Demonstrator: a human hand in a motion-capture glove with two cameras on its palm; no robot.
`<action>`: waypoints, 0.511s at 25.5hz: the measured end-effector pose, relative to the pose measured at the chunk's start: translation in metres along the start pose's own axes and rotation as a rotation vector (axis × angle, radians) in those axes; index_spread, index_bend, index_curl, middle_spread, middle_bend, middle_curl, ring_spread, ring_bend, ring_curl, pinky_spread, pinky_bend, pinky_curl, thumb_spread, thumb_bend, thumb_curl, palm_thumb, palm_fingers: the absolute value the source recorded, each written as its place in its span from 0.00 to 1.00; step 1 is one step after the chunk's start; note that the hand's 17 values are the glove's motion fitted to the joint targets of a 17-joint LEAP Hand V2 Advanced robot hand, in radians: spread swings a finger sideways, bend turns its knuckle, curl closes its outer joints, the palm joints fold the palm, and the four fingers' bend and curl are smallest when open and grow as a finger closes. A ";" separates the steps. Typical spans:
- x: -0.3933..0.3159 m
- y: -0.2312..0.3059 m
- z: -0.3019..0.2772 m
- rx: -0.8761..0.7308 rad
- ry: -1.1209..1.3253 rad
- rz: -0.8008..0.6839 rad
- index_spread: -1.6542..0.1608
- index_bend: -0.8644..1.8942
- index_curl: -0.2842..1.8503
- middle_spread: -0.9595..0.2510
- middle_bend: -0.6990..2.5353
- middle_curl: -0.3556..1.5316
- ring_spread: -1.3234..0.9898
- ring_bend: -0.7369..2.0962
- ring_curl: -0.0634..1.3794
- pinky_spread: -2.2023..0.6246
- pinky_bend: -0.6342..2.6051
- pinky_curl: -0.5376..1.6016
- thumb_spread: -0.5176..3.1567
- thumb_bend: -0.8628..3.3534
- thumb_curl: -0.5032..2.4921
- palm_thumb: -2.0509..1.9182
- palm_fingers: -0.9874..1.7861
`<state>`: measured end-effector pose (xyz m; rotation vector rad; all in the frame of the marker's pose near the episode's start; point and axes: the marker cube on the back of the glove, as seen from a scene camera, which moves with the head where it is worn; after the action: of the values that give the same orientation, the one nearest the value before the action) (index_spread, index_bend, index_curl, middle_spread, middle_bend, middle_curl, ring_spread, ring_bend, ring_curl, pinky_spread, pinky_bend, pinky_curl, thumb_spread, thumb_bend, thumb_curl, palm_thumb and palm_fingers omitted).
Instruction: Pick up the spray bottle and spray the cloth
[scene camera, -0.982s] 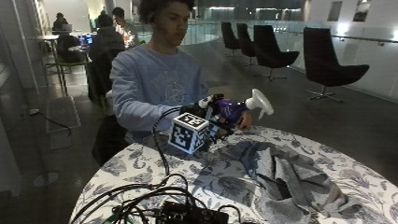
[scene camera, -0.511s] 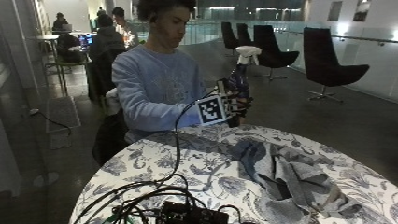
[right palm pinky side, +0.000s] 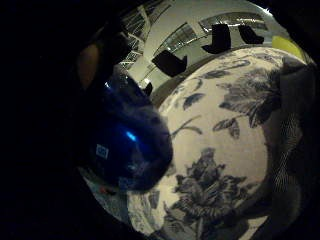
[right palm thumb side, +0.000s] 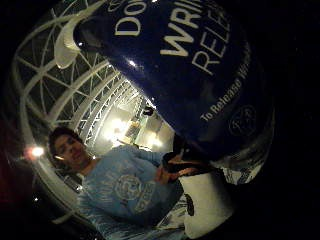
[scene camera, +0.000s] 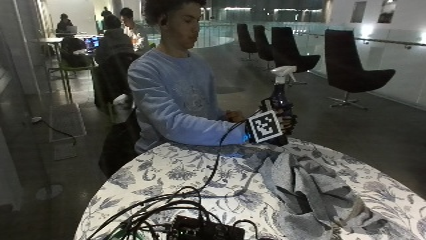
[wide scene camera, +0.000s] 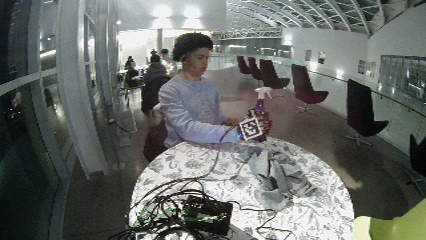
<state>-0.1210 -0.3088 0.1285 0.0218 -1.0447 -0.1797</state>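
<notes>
Dark blue spray bottle with white trigger head, grey cloth, white worktop with grey floral print, black-gloved grip.

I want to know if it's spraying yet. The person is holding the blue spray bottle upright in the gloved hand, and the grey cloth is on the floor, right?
Not quite. The grey cloth lies crumpled on the flowered table, as the outside view shows. The rest is right: the gloved hand holds the blue spray bottle upright.
</notes>
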 end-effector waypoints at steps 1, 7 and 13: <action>0.004 0.003 0.001 -0.029 0.004 0.005 0.70 0.34 0.15 0.80 0.40 0.41 0.59 0.56 0.29 0.82 0.38 0.39 0.39 0.20 0.34 0.71 0.45; 0.004 0.020 0.007 -0.136 -0.054 0.040 0.70 0.34 0.16 0.79 0.40 0.40 0.58 0.54 0.27 0.82 0.36 0.39 0.39 0.20 0.34 0.72 0.44; -0.003 0.042 -0.014 -0.059 0.094 0.081 0.70 0.35 0.17 0.80 0.36 0.38 0.58 0.50 0.25 0.82 0.39 0.41 0.39 0.19 0.33 0.71 0.38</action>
<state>-0.1048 -0.2677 0.1229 -0.0645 -0.9445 -0.1350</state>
